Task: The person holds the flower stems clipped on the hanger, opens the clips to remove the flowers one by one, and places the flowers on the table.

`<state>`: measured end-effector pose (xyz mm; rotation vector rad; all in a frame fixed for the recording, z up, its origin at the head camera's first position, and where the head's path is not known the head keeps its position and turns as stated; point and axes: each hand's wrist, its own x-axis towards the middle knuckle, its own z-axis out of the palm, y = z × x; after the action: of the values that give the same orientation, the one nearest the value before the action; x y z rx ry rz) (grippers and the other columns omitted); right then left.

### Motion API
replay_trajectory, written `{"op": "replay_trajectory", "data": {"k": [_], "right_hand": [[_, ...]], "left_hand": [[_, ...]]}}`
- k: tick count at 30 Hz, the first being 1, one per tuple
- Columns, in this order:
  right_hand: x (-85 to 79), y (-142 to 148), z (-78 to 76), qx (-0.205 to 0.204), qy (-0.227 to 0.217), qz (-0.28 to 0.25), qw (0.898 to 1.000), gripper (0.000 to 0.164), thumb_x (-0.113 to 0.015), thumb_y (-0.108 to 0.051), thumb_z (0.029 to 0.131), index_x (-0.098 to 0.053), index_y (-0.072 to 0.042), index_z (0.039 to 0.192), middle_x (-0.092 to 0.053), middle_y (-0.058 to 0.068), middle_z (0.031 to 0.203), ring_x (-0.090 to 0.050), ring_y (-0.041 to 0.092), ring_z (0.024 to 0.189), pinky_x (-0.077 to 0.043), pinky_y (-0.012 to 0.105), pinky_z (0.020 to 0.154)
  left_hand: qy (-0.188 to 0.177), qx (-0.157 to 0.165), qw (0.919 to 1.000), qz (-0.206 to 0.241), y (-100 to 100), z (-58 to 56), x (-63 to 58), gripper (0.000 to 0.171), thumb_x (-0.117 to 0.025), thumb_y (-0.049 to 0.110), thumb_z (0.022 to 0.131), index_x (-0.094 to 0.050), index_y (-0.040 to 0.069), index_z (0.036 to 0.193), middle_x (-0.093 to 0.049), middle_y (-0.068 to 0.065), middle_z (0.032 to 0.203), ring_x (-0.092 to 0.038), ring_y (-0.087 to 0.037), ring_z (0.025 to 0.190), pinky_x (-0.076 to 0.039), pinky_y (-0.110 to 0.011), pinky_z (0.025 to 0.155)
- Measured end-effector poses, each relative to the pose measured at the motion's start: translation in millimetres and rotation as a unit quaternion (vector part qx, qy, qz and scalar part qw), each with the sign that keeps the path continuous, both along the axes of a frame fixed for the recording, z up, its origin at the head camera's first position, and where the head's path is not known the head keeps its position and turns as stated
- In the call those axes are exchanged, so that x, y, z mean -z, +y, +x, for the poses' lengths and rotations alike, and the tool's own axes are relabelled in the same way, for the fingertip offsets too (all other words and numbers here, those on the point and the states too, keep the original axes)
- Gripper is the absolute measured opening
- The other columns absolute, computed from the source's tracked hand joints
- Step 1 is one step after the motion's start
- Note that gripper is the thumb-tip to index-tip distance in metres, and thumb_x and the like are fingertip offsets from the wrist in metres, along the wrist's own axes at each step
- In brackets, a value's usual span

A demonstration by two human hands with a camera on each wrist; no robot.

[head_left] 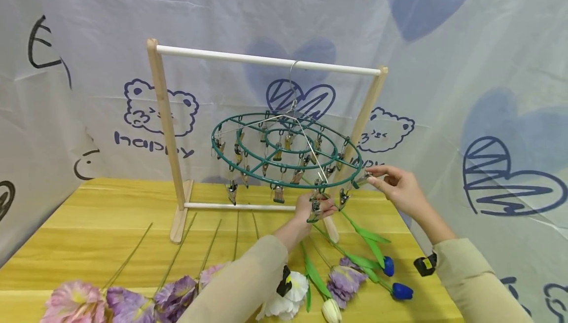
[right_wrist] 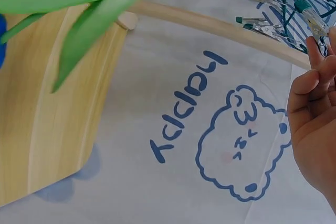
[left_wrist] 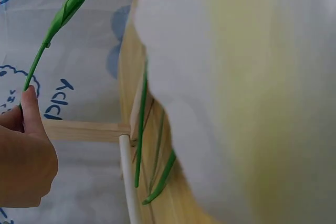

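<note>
A green round drying hanger [head_left: 284, 167] with rings of small metal clips hangs by its hook from a white rod [head_left: 230, 57]. My left hand [head_left: 303, 209], below the hanger's front right side, pinches a green stem [left_wrist: 34, 69] between thumb and fingers. A twisted green leaf [left_wrist: 71, 8] wraps this stem farther up in the left wrist view. At the hanger's right edge, my right hand [head_left: 401, 190] pinches a metal clip [right_wrist: 315, 24] with green tips. Other clips [head_left: 315, 209] hang in front of my left fingers and partly hide them.
Wooden posts [head_left: 166, 116] hold the rod above a yellow wood-grain table [head_left: 124, 199]. Pink flowers [head_left: 75, 303], purple flowers [head_left: 343, 281], a white flower [head_left: 290, 298], a white tulip [head_left: 331, 310] and blue tulips [head_left: 402, 291] lie along its front. A printed cloth [head_left: 443, 91] hangs behind.
</note>
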<state>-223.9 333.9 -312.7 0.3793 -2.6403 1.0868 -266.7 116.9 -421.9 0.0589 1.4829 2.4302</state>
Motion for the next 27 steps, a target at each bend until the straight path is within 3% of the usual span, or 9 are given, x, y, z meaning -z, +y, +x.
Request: {"op": "replay_trajectory", "data": {"k": [5, 8, 12, 15, 19, 22, 23, 27], "right_hand": [[-3.4, -1, 2.6, 0.003, 0.000, 0.013, 1.000, 0.036, -0.066, -0.030, 0.105, -0.068, -0.008, 0.133, -0.067, 0.014, 0.110, -0.044, 0.014, 0.054, -0.040, 0.030, 0.046], [-3.4, -3, 3.8, 0.002, -0.004, 0.015, 1.000, 0.035, -0.066, -0.029, 0.105, -0.068, -0.008, 0.134, -0.067, 0.014, 0.111, -0.042, 0.014, 0.053, -0.039, 0.030, 0.045], [-3.2, -4, 5.2, -0.001, -0.009, 0.014, 1.000, 0.036, -0.065, -0.029, 0.105, -0.067, -0.009, 0.135, -0.066, 0.014, 0.112, -0.042, 0.014, 0.052, -0.039, 0.030, 0.044], [-3.0, -5, 5.7, -0.005, -0.009, 0.013, 1.000, 0.035, -0.065, -0.029, 0.105, -0.068, -0.009, 0.134, -0.067, 0.014, 0.111, -0.041, 0.014, 0.052, -0.039, 0.030, 0.044], [-2.2, -6, 6.1, -0.009, -0.005, 0.011, 1.000, 0.032, -0.066, -0.027, 0.105, -0.069, -0.009, 0.131, -0.067, 0.014, 0.109, -0.041, 0.014, 0.052, -0.039, 0.029, 0.044], [-2.0, -6, 6.6, -0.007, -0.003, 0.012, 1.000, 0.032, -0.066, -0.027, 0.105, -0.070, -0.008, 0.131, -0.067, 0.014, 0.108, -0.041, 0.014, 0.051, -0.039, 0.029, 0.044], [-2.0, -6, 6.7, -0.007, -0.003, 0.012, 1.000, 0.033, -0.066, -0.027, 0.105, -0.070, -0.008, 0.131, -0.067, 0.014, 0.108, -0.041, 0.014, 0.051, -0.039, 0.029, 0.044], [-2.3, -7, 7.4, -0.005, -0.009, 0.011, 1.000, 0.034, -0.066, -0.028, 0.105, -0.069, -0.007, 0.131, -0.067, 0.014, 0.108, -0.041, 0.014, 0.052, -0.039, 0.029, 0.044]], "left_hand": [[-0.015, -0.004, 0.9999, -0.006, 6, -3.0, 9.7, 0.027, -0.068, -0.007, 0.096, -0.062, -0.017, 0.121, -0.074, -0.027, 0.097, -0.076, -0.018, 0.075, -0.064, -0.027, 0.077], [-0.037, 0.001, 0.9992, -0.012, 6, -3.9, 14.9, 0.030, -0.064, -0.006, 0.099, -0.060, -0.018, 0.127, -0.070, -0.035, 0.111, -0.078, -0.030, 0.090, -0.063, -0.032, 0.085], [-0.114, 0.005, 0.9910, 0.070, 4, -4.4, 19.9, 0.039, -0.057, -0.012, 0.100, -0.050, -0.020, 0.138, -0.053, -0.044, 0.134, -0.063, -0.047, 0.122, -0.056, -0.043, 0.102], [-0.157, -0.008, 0.9797, 0.124, 3, -5.0, 23.6, 0.042, -0.053, -0.018, 0.098, -0.046, -0.023, 0.140, -0.046, -0.047, 0.138, -0.053, -0.053, 0.130, -0.052, -0.049, 0.106], [-0.168, -0.023, 0.9766, 0.132, 3, -7.3, 28.7, 0.042, -0.050, -0.021, 0.096, -0.046, -0.025, 0.138, -0.055, -0.047, 0.121, -0.051, -0.054, 0.131, -0.050, -0.052, 0.107], [-0.177, -0.020, 0.9758, 0.127, 2, -9.1, 31.0, 0.043, -0.050, -0.021, 0.096, -0.045, -0.026, 0.138, -0.061, -0.035, 0.099, -0.051, -0.054, 0.130, -0.049, -0.054, 0.107], [-0.184, -0.016, 0.9747, 0.127, 2, -9.5, 31.7, 0.042, -0.049, -0.021, 0.096, -0.044, -0.027, 0.138, -0.060, -0.029, 0.092, -0.051, -0.055, 0.130, -0.048, -0.054, 0.108], [-0.190, 0.010, 0.9766, 0.100, -1, -9.2, 33.6, 0.038, -0.049, -0.016, 0.099, -0.044, -0.028, 0.135, -0.064, -0.027, 0.078, -0.052, -0.057, 0.121, -0.047, -0.058, 0.106]]}}
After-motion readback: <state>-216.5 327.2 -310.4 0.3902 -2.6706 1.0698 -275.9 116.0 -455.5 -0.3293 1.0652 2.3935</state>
